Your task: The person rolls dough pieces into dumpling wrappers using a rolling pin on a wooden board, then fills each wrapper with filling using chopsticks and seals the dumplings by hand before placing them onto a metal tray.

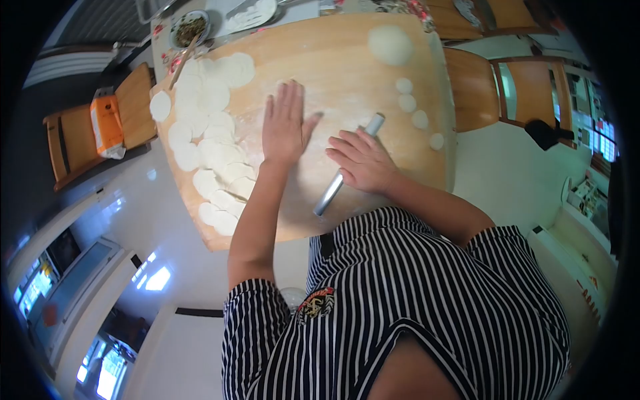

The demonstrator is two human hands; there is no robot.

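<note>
My left hand (285, 130) lies flat on the floured wooden board (320, 53), fingers together and thumb spread. Whatever may be under its palm is hidden. To the right, my right hand (363, 160) is laid across a silvery rolling pin (328, 195), its fingers reaching over the middle. The pin slants, and both its ends show. Left of my left hand, many thin round dough wrappers (217, 147) overlap along the board. Several small dough pieces (407, 103) sit in a row at the right side, below a larger round of dough (391, 45).
Beyond the board's far left corner stands a bowl of dark filling (190, 30) with a wooden stick (183, 63) near it. A white plate (252, 15) is at the back. Wooden chairs (470, 90) flank the table; an orange package (107, 125) rests on the left one.
</note>
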